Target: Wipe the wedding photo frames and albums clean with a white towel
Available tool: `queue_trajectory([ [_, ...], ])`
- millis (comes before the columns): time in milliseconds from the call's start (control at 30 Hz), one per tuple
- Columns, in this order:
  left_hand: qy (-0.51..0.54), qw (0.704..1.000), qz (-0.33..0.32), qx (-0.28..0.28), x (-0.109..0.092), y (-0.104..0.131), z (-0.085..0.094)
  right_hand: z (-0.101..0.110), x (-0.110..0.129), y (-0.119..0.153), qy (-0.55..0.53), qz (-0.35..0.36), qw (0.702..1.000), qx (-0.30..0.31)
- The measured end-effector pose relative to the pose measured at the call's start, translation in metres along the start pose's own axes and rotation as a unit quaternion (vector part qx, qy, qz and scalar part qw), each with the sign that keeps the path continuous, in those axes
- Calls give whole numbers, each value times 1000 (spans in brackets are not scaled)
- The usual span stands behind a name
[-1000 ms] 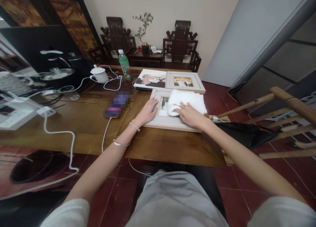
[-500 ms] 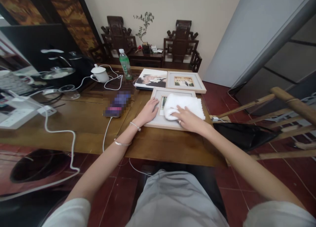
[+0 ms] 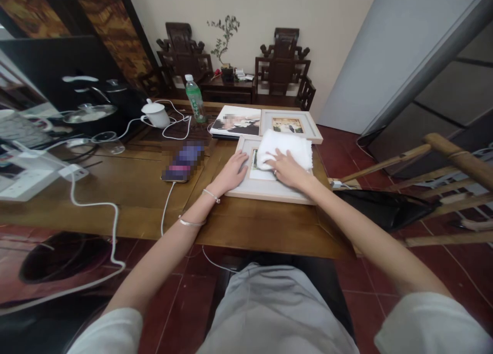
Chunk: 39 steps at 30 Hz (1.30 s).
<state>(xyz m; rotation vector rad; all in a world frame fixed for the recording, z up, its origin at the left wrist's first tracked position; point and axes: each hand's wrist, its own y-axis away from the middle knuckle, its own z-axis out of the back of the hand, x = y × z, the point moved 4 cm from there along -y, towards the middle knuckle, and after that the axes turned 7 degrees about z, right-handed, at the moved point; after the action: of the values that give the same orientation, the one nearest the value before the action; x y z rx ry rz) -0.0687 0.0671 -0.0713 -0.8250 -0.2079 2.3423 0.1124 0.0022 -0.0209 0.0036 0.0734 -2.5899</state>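
Observation:
A light-edged picture frame (image 3: 269,191) lies flat on the wooden table (image 3: 254,225), near its front edge. My left hand (image 3: 232,173) rests on the frame's left side, its fingers apart and holding nothing. Over the frame's upper right part, a folded white cloth (image 3: 288,148) covers some of the picture. My right hand (image 3: 287,168) presses on the cloth's lower edge, fingers bent onto it. Behind lie a second frame (image 3: 314,131) and a white photo book (image 3: 241,114), side by side.
A phone (image 3: 182,161) on a white cable lies left of the frame. Further left are a green-labelled bottle (image 3: 195,100), a lidded white cup (image 3: 156,114), a clear cup (image 3: 110,142) and a power strip (image 3: 29,182). A wooden chair (image 3: 458,159) stands at the right.
My right hand and the white cloth have moved up and slightly left over the frame, uncovering its lower right edge. My left hand stays in place.

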Motion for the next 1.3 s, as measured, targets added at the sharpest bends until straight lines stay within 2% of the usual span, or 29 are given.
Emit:
queue_trajectory([
  [200,-14,1000,-5,-6,-3,1,0,29,66,48,-93,62,989,96],
  [333,-10,1000,-5,-8,-5,1,1,34,82,56,-126,85,984,95],
  [433,-11,1000,1,-8,-3,0,0,23,70,46,-117,69,988,69],
  [633,-17,1000,7,-2,2,-2,-2,-2,0,-4,-16,0,1000,-19],
  [733,-1,1000,12,0,-2,-1,1,-6,-20,-31,23,-45,998,-47],
  [800,24,1000,17,-10,-7,1,5,-8,-15,-45,23,-48,998,-45],
  [933,93,993,22,-62,-16,4,15,-7,22,-55,4,8,1000,-14],
  [1033,134,987,24,-88,-19,5,20,-1,47,-41,-15,43,999,10],
  [1133,147,985,30,-83,-19,6,19,8,63,-9,-45,110,992,37],
  [1200,137,987,44,-75,-16,5,16,15,67,18,-61,135,988,47],
  [1300,103,991,70,-58,-9,3,9,23,61,56,-67,113,990,56],
])
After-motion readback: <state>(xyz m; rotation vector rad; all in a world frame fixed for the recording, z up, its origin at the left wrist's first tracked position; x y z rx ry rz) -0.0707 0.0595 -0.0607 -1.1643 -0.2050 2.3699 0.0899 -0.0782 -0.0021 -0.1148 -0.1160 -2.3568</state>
